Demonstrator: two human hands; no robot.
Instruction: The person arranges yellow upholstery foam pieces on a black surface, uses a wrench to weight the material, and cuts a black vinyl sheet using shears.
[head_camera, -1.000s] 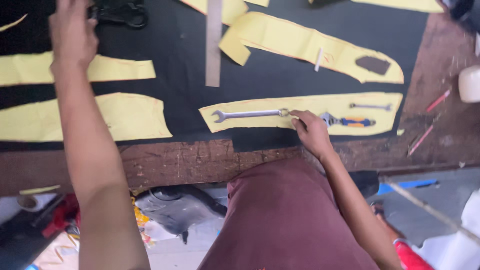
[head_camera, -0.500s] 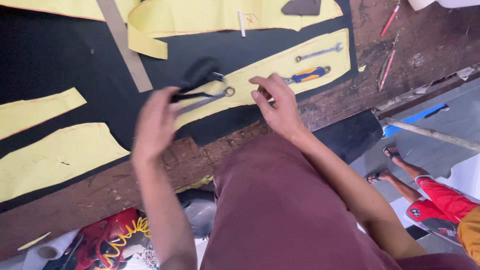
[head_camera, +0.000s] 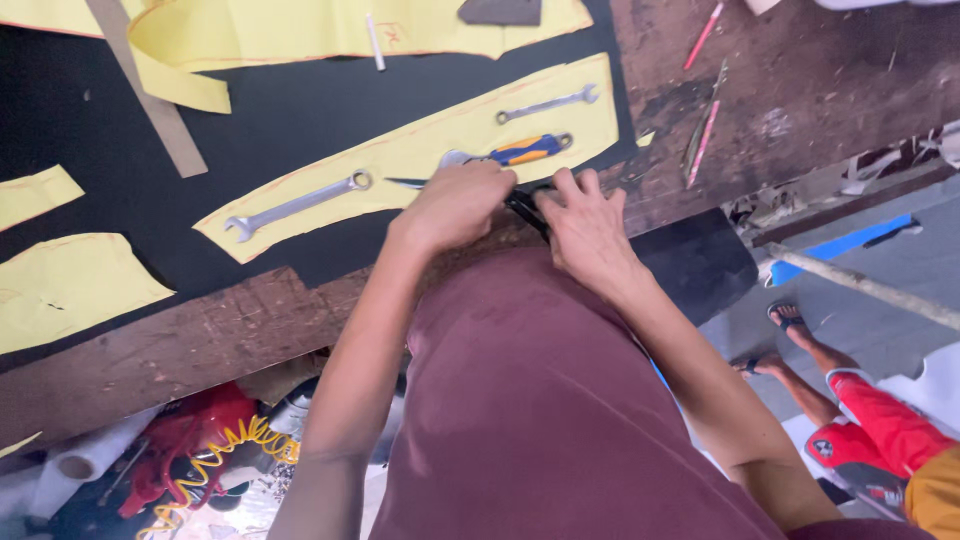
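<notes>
Both hands meet at the near edge of the surface. Left hand (head_camera: 455, 205) is curled shut around the dark handles of scissors (head_camera: 522, 208), whose tips seem to point left under the knuckles along the lower edge of a yellow strip (head_camera: 420, 155). Right hand (head_camera: 588, 225) lies flat just beside it, fingers spread, pressing down on the black sheet (head_camera: 300, 110) and the dark handle end, apparently to keep the material from sliding while the blades work; how far the blades gape I cannot tell.

On that strip, lying along its length, rest a long wrench (head_camera: 297, 205) toward the left end, a blue-and-orange tool (head_camera: 525, 150) just beyond the hands, and a small wrench (head_camera: 548, 103) near the right end; they look set there as weights to hold the paper flat. Farther off, more yellow pieces (head_camera: 330, 30) lie on the black sheet toward the far edge, with a narrow tan strip (head_camera: 150, 95) slanting across the left.

Bare, worn wood (head_camera: 800, 90) shows at the right end, carrying pink pencils (head_camera: 703, 35). Below the near edge, red gear with a yellow coiled hose (head_camera: 215, 450) sits on the floor, and another person's sandalled foot (head_camera: 790, 320) and red-clad leg stand at the right.
</notes>
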